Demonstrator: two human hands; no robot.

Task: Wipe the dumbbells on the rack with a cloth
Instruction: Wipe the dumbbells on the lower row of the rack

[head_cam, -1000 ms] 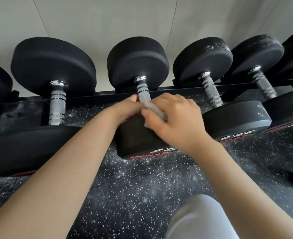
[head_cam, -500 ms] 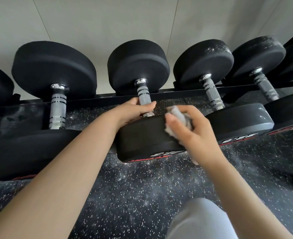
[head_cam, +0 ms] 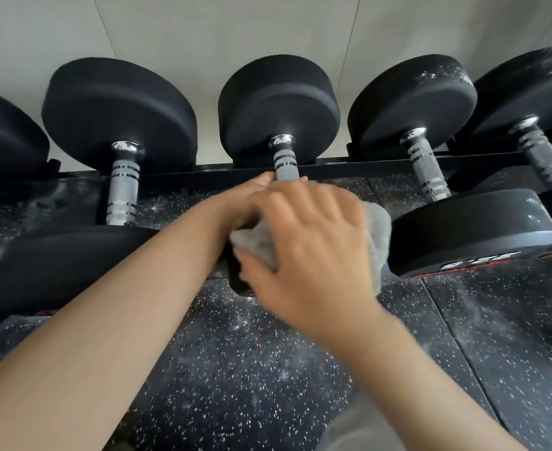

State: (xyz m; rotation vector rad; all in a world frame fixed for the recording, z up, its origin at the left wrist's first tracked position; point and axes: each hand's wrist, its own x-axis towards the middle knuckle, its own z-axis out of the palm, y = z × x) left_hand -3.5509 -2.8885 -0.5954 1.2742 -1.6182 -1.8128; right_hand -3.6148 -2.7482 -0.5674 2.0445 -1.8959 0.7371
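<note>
The right hand (head_cam: 310,252) lies over the near head of the middle dumbbell (head_cam: 278,109), fingers bent round a bunched grey cloth (head_cam: 378,236) and pressing it to the rubber, thumb tucked under one fold. The hand is blurred, so I judge it to be mid-stroke. The left hand (head_cam: 252,193) reaches to the foot of the handle (head_cam: 286,167), a fingertip showing on either side of it. The right hand covers the rest, and I cannot tell whether those fingers close round the steel. That matters, because the dumbbell sits tilted on the rail (head_cam: 365,170), its near head lower and toward the person. A hard sideways rub with a loose brace could roll it or drag it forward off the rack onto the floor (head_cam: 268,369). The cloth's loose end hangs just beside the right neighbour (head_cam: 473,229), where it could snag between the heads, or knuckles could get nipped if the weight shifts. Quick strokes may also skip the lower face, which I cannot see.
</note>
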